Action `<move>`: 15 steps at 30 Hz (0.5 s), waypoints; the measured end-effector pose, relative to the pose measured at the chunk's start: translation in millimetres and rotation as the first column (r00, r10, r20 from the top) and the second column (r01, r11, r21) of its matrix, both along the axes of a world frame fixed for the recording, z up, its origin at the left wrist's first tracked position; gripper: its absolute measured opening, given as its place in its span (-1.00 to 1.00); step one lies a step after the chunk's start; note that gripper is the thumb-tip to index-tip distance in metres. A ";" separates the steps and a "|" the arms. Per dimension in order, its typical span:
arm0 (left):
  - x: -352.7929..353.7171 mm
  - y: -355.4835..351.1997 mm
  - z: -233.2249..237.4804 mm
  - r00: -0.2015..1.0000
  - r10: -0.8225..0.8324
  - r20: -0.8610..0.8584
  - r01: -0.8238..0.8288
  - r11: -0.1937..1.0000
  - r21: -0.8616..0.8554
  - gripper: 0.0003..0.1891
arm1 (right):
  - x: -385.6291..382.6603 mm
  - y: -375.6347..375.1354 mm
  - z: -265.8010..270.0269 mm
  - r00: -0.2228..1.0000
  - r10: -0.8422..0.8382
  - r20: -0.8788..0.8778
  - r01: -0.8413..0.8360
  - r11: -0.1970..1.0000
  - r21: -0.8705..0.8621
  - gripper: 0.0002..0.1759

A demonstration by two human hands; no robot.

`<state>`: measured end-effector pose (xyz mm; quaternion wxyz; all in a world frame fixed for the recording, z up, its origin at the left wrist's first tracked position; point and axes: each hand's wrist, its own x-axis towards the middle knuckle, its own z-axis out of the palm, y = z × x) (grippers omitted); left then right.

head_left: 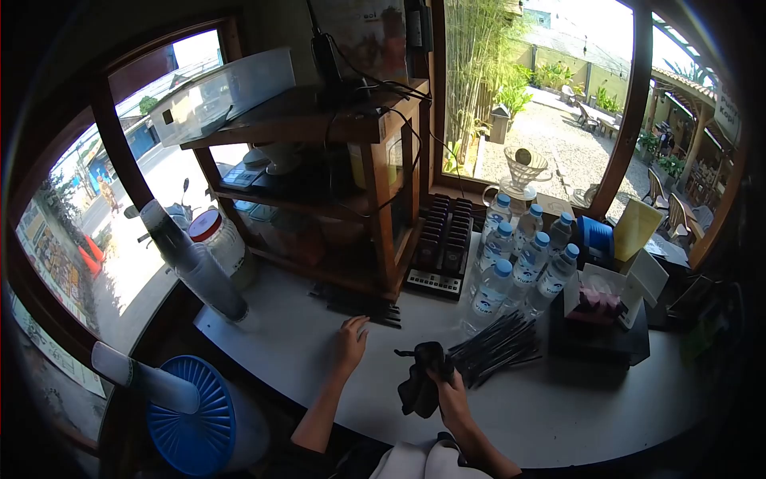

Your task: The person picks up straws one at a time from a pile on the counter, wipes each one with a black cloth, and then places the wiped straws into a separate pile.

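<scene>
My right hand (pixel 452 394) grips a bunched black cloth (pixel 421 382) above the front of the white counter (pixel 558 415). A corner of the cloth sticks out to the left. My left hand (pixel 351 345) is over the counter, its fingers stretched out and holding nothing. Its fingertips are right by a small row of thin black sticks, like wrapped straws (pixel 363 310), lying at the foot of the wooden shelf. A bigger pile of black straws (pixel 499 347) is spread just to the right of the cloth.
Several water bottles (pixel 491 295) with blue caps stand behind the straw pile. A black multi-slot charging rack (pixel 437 247) sits beside the wooden shelf (pixel 383 223). At left are stacked plastic cups (pixel 209 275) and a blue-lidded bucket (pixel 191 423). A black box (pixel 598 343) stands right.
</scene>
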<state>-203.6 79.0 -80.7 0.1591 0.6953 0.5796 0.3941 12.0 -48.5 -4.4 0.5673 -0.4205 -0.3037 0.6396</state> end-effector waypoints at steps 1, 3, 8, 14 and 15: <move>-1.2 -0.1 -7.8 0.998 -0.007 -0.065 0.012 0.998 0.068 -0.70 | -3.5 1.9 -3.5 1.000 0.010 -0.004 -0.010 1.000 -0.008 -0.73; -1.7 0.0 -11.3 0.990 -0.016 -0.137 0.029 0.995 0.093 -0.67 | -8.4 6.2 -9.7 1.000 0.024 -0.011 -0.024 0.999 -0.025 -0.73; 2.2 1.4 1.1 0.981 -0.036 -0.190 0.042 0.999 0.029 -0.64 | -11.4 15.2 -13.5 1.000 -0.005 -0.010 0.005 0.999 -0.041 -0.72; 2.1 10.9 5.2 0.979 -0.047 -0.196 0.025 0.993 -0.114 -0.83 | -9.3 25.4 -20.1 1.000 -0.022 -0.011 0.022 0.999 -0.030 -0.71; 0.1 11.2 5.0 0.983 -0.066 -0.174 0.042 0.990 -0.135 -0.84 | -9.9 27.1 -18.6 1.000 -0.023 -0.016 0.023 0.999 -0.028 -0.70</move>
